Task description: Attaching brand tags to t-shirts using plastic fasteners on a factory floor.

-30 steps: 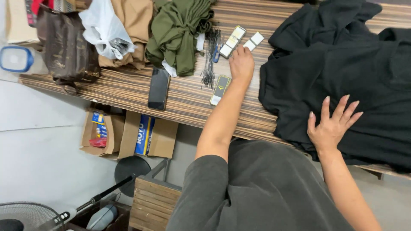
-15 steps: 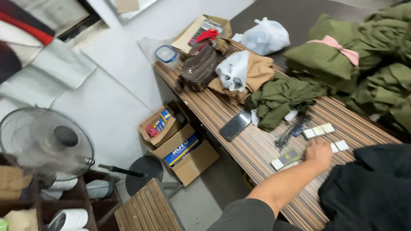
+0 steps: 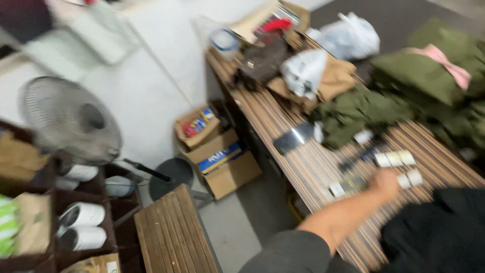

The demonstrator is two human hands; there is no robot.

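Note:
The picture is motion-blurred. My left hand (image 3: 386,182) reaches out over a striped wooden table (image 3: 298,169), and my forearm runs back to a grey sleeve. The hand lies beside a few small white tags (image 3: 396,161) and a small flat card-like item (image 3: 347,186); whether its fingers grip anything is too blurred to tell. A black garment (image 3: 439,232) lies on the table just right of my arm. My right hand is out of view.
A dark phone (image 3: 294,137), olive green garments (image 3: 419,81) with a pink piece (image 3: 444,59), tan cloth (image 3: 337,81), a brown bag (image 3: 262,60) and a white plastic bag (image 3: 348,35) lie on the table. On the floor stand cardboard boxes (image 3: 225,162), a fan (image 3: 70,121) and a slatted wooden stool (image 3: 172,232).
The view has swung left and away from the black garment, bringing the floor, fan and boxes into sight. My right hand has left the frame. My left hand stays by the white tags.

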